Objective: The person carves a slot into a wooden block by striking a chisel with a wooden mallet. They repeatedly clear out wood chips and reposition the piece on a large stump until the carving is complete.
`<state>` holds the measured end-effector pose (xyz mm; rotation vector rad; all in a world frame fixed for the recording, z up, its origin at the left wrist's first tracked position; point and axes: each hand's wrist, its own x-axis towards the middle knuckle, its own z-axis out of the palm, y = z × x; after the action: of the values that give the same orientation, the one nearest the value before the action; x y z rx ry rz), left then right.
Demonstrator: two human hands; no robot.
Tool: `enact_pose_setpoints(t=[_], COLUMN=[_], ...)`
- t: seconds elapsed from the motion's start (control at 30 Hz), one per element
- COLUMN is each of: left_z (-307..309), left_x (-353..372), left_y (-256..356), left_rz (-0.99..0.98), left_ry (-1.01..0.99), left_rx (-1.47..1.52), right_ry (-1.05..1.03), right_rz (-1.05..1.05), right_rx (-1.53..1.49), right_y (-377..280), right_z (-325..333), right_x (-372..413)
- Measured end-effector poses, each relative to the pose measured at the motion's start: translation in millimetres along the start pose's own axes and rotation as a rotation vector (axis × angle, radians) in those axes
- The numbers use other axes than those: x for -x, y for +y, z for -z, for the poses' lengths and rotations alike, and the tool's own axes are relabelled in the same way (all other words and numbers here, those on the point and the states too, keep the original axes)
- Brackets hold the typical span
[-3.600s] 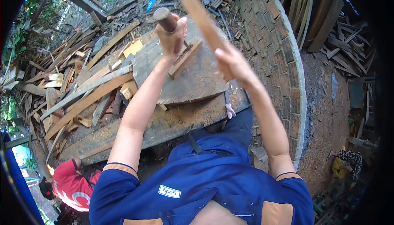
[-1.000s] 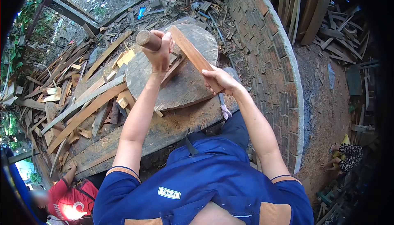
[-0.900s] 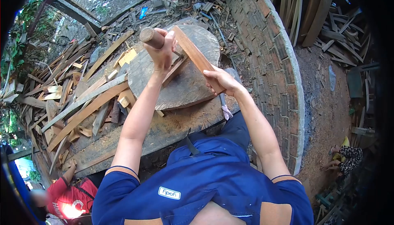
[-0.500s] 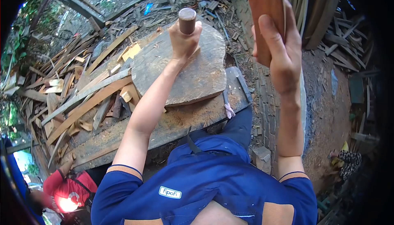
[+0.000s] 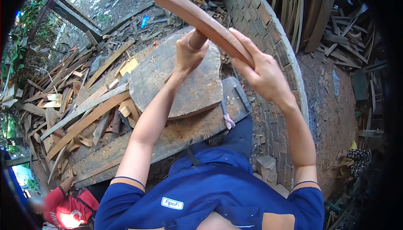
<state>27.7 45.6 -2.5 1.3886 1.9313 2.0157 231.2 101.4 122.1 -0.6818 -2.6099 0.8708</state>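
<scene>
My left hand (image 5: 188,58) is closed round a thick, round wooden tool handle (image 5: 198,40), held upright over the large wooden chopping block (image 5: 197,89). The tool's lower end is hidden under my fist. My right hand (image 5: 268,79) grips one end of a long, reddish-brown wooden bar (image 5: 191,15). This bar slants up to the left and crosses over the top of the handle, seeming to touch it. Wood dust and small chips lie on the block and on the low bench (image 5: 176,135) under it.
Scrap wood (image 5: 63,100) is heaped on the left. A low curved brick wall (image 5: 273,32) runs along my right, with long boards (image 5: 319,16) leaning beyond it. A strip with a pale pink wrap (image 5: 228,121) lies by the block. A person in red (image 5: 69,207) is at lower left.
My right hand has swung the wooden bar down and left, from raised upright at the right to across the handle's top. My left hand keeps its hold on the handle.
</scene>
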Motion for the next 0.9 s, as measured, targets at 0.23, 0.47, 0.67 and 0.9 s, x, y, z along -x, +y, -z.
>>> enact_pose_setpoints(t=[0.23, 0.47, 0.67, 0.9], left_z=[6.7, 25.2, 20.5, 20.4], left_x=[3.9, 20.6, 60.5, 128.7], left_y=[1.3, 5.3, 21.5, -10.7], left_rz=[0.117, 0.044, -0.226, -0.65], left_ry=[-0.048, -0.004, -0.155, -0.34], left_rx=[-0.002, 0.009, 0.058, -0.227], right_ry=[-0.115, -0.086, -0.333, -0.353], right_rz=[-0.119, -0.31, -0.264, -0.292], right_rx=[-0.069, -0.443, 0.098, 0.15], right_y=[-10.8, 43.6, 74.1, 66.5], right_z=[-0.1, -58.5, -136.0, -138.6], right_x=[0.0, -21.8, -18.0, -14.8])
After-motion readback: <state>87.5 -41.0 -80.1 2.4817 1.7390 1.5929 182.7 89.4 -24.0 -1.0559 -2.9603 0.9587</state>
